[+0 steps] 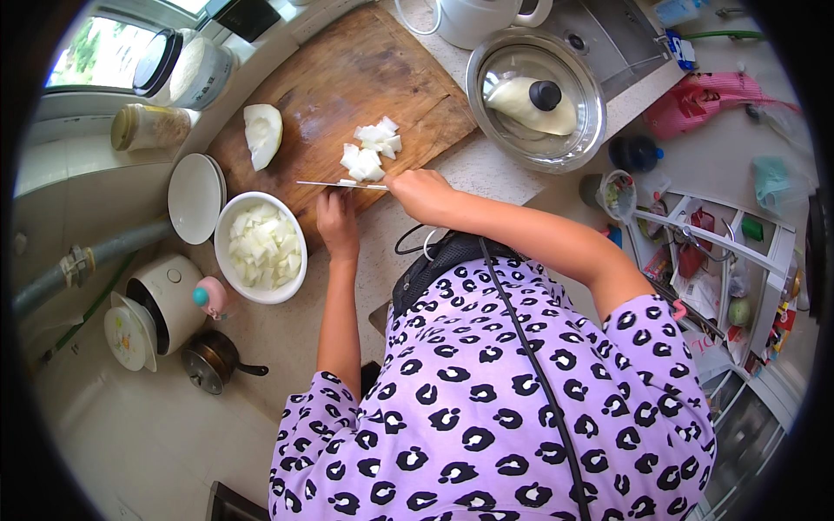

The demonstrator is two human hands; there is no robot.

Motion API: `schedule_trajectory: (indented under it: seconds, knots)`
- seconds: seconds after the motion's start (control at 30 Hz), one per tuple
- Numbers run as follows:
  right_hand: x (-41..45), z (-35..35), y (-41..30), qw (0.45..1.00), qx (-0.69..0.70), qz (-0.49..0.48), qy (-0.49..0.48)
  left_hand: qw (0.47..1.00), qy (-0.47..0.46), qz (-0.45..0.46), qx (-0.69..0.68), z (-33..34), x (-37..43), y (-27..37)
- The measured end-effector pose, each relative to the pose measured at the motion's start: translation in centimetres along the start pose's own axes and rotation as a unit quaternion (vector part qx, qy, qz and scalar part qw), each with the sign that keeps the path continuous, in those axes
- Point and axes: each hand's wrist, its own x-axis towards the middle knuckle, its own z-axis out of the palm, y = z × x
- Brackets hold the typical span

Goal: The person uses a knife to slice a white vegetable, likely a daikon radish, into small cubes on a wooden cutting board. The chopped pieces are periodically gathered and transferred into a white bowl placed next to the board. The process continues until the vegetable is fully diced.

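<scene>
My right hand is closed on the handle of a kitchen knife, seen edge-on over the near edge of a wooden cutting board. Close against the blade is my left hand, fingers bent; bits of white flesh lie at the blade, and whether the fingers hold a piece is hidden. Cut pale melon-like pieces are heaped just beyond the knife. Farther left on the board rests a larger wedge. A white bowl full of similar pieces stands left of my left hand.
Right of the board, a bowl with a glass lid shows a pale piece through it. Behind stand a white kettle and a sink. White plates, a rice cooker and a small pot are at the left; jars line the sill.
</scene>
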Motion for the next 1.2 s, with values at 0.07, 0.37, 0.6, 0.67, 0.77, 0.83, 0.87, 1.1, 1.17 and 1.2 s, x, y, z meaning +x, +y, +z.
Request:
schedule_trajectory:
  seconds: [0.07,0.37,0.6,0.67,0.77,0.83,0.87,1.1,1.17,1.2]
  knots:
    - [0.7,1.2,0.9,1.0,-0.009,0.005,0.005,1.0,-0.002,0.007,0.0,0.2,0.2,0.2]
    - [-0.2,-0.6,-0.4,0.999,0.03,0.019,-0.01,1.0,0.012,0.012,-0.004,0.5,0.1,-0.2]
    - [1.7,1.8,1.1,1.0,0.02,0.024,0.004,0.999,0.003,0.036,-0.006,0.7,0.6,-0.2]
    - [1.5,1.4,1.0,0.999,0.038,0.023,0.007,1.0,-0.003,0.017,-0.011,0.6,0.5,-0.3]
    - [0.0,-0.5,0.0,0.997,0.07,0.032,0.006,1.0,0.008,0.015,-0.011,0.7,0.5,-0.2]
    - [-0.5,-1.1,-0.4,0.996,0.071,0.055,-0.028,1.0,0.008,0.017,-0.008,0.9,0.4,-0.4]
    - [-0.5,-0.7,-0.2,0.996,0.064,0.057,-0.036,1.0,0.006,0.02,-0.005,0.9,0.5,-0.5]
    - [0.6,1.7,1.0,0.998,0.022,0.038,-0.034,1.0,-0.003,0.004,-0.016,1.7,0.0,-0.1]
    - [0.5,0.9,1.0,1.0,-0.017,0.005,-0.009,0.998,0.0,-0.054,-0.028,1.1,-0.2,0.1]
    - [0.1,-0.3,0.8,0.999,-0.041,-0.019,0.014,0.996,0.004,-0.084,-0.035,0.8,-0.3,0.2]
